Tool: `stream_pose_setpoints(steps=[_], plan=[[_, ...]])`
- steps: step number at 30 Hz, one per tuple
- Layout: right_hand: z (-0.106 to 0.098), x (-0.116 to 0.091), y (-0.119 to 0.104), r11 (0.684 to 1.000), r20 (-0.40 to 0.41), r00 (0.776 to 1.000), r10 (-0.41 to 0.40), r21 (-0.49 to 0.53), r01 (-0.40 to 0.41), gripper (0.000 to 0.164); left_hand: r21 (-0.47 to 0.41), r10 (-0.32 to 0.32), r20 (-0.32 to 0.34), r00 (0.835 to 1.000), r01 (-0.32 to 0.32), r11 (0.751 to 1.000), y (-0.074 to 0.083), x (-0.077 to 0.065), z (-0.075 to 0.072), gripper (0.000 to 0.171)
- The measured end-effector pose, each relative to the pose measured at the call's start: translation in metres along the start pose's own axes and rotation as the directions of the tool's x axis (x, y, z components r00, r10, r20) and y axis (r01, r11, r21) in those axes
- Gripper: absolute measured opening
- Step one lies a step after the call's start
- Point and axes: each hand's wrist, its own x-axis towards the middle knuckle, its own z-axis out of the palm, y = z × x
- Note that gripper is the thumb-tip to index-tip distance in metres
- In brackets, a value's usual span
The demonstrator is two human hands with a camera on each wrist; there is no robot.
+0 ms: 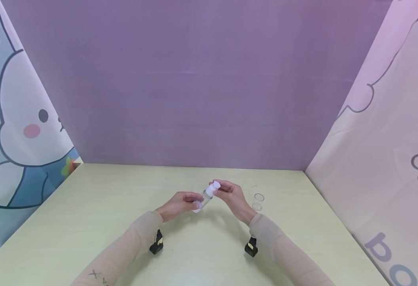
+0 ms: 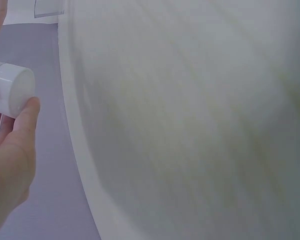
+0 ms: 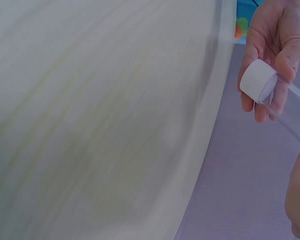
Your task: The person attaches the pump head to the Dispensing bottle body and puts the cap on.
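A small clear bottle with a white base and a white pump top is held tilted above the table, its top toward the upper right. My left hand grips it at the white base, thumb and fingers around that end. With thumb and fingers, my right hand holds the white pump top. In the right wrist view the bottle's clear body shows between both hands, and the pump top is out of frame. The left wrist view shows the flat end of the base beside my fingers.
A clear cylindrical cap stands on the pale wooden table, just right of my right hand. A purple panel rises behind the table. Printed cloths hang on both sides. Black devices are strapped beneath the wrists.
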Motion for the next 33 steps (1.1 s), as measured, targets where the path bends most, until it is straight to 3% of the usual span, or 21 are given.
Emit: stream_pose_setpoints(steps=[5,15,24,33], plan=[[0.002,-0.004,-0.005,0.999,-0.005,1.0,-0.005,-0.04,0.004,0.044,0.009,0.006,0.003,1.0,-0.006,1.0,-0.001,0.0,0.0,0.041],[-0.004,0.007,0.011,0.998,-0.063,0.997,0.042,-0.048,-0.045,0.043,-0.007,0.005,-0.007,1.0,-0.005,1.0,-0.001,0.001,0.001,0.039],[0.004,-0.004,-0.005,0.995,-0.072,0.997,0.022,-0.093,-0.029,0.04,-0.016,0.013,-0.011,1.0,-0.013,1.0,0.0,0.0,0.002,0.037],[-0.003,0.008,0.015,0.996,-0.102,0.994,0.037,-0.083,-0.045,0.04,-0.014,0.014,0.002,1.0,-0.014,1.0,-0.002,0.001,0.001,0.039]])
